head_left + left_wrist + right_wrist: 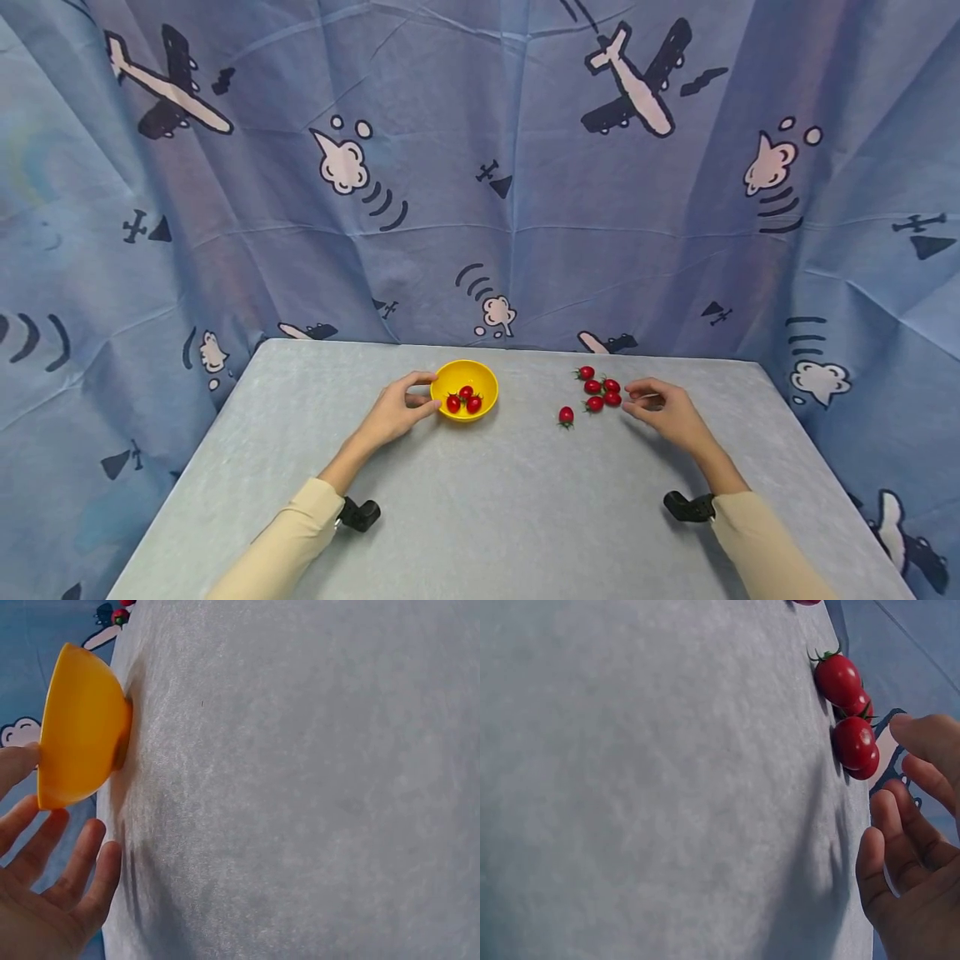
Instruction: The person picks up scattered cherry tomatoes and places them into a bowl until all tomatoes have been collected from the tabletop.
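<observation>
The yellow bowl (486,410) stands upright at the back of the table, with three red cherry tomatoes (466,392) inside. At its left side my left hand (393,410) touches the rim with thumb and index finger, the other fingers loosely spread. In the left wrist view the bowl (82,727) appears side-on and hides its contents. Several cherry tomatoes (593,404) with green stems lie loose to the right of the bowl. Just right of this cluster is my right hand (670,410), its fingers slightly bent and apart from the tomatoes (853,742), holding nothing.
A pale grey cloth covers the table (480,508). One cherry tomato (566,416) lies nearer the front, a little away from the others. Behind the table's back edge hangs a blue curtain (420,275) with airplane prints. Black wrist mounts (361,514) show at both sleeves.
</observation>
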Tool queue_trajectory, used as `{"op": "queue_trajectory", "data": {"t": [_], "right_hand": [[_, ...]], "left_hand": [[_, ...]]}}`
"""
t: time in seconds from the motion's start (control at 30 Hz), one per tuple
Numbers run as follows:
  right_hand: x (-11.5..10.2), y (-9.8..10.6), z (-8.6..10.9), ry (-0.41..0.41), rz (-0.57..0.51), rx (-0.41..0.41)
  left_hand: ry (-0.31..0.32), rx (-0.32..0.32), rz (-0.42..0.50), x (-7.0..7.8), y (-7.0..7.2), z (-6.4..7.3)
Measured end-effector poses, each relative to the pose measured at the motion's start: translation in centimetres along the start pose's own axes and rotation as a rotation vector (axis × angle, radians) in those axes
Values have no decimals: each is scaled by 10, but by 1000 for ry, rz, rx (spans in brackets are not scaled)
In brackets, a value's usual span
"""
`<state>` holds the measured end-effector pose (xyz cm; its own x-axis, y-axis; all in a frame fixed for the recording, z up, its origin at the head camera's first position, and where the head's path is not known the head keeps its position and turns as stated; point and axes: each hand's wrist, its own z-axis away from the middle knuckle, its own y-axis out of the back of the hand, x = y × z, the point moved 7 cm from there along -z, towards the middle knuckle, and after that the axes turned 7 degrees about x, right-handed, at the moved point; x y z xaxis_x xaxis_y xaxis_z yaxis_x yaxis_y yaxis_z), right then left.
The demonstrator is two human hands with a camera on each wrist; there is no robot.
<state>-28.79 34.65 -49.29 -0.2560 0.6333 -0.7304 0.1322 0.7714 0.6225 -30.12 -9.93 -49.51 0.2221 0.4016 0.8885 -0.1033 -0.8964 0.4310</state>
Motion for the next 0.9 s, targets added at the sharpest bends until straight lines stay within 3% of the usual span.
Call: {"op": "queue_trajectory", "data": {"t": [0.3,0.9], "right_hand": [[7,-11,-6,-64,14,-60],[3,-22,-17,-31,76,-65]], "left_hand": [[3,-7,1,0,0,-1],[-12,-7,-1,-1,1,-1]]}}
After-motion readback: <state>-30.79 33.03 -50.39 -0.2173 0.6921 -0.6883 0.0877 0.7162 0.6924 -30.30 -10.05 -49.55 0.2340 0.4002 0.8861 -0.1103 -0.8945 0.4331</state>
